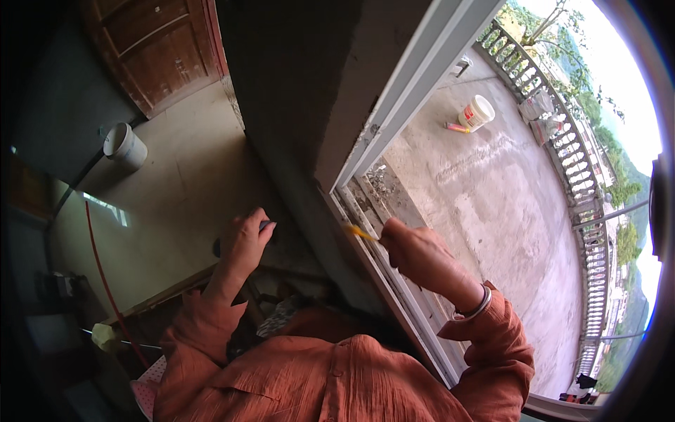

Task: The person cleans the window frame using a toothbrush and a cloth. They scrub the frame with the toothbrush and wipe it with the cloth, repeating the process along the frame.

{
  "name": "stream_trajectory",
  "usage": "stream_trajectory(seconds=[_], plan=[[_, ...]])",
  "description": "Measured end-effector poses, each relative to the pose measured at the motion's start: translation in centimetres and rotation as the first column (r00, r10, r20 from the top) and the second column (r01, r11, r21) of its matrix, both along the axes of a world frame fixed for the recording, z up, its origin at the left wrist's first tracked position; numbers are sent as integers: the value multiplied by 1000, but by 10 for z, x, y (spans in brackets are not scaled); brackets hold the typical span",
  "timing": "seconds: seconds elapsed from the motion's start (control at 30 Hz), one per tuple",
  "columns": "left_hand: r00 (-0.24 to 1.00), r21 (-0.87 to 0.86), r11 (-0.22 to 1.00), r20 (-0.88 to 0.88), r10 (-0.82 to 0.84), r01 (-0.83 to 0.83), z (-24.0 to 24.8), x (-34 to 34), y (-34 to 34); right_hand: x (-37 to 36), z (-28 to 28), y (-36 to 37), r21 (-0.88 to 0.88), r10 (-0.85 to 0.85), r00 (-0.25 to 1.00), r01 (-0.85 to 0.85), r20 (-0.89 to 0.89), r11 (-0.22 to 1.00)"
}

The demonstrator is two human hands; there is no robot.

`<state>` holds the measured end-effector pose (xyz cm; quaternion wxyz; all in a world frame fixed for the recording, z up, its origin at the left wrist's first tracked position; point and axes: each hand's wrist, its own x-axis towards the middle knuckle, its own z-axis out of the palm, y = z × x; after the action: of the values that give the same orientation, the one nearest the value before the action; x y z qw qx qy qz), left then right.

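Gripping thin yellow tool [362,233] in right hand [415,254], near white window track [422,309]. Clutching dark rounded object [265,225] in left hand [247,237].

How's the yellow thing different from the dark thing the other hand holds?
The yellow thing is bright and blurred; the dark thing looks sharper. The yellow thing pokes thinly from the right hand; the left hand partly hides the dark thing. Both are held in bare hands.
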<state>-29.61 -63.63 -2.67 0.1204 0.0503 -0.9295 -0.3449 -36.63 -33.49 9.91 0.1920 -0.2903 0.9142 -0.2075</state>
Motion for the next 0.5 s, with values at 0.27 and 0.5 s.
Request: stream_trajectory(seconds=[0.27,0.5], plan=[[998,112,993,-55,-15,21,-21,8,14,-36,-40,4,24,-42,971,49,-233,999],[999,99,995,53,-11,6,-27,13,21,-12,-28,0,104,29,979,-8,-200,995]])
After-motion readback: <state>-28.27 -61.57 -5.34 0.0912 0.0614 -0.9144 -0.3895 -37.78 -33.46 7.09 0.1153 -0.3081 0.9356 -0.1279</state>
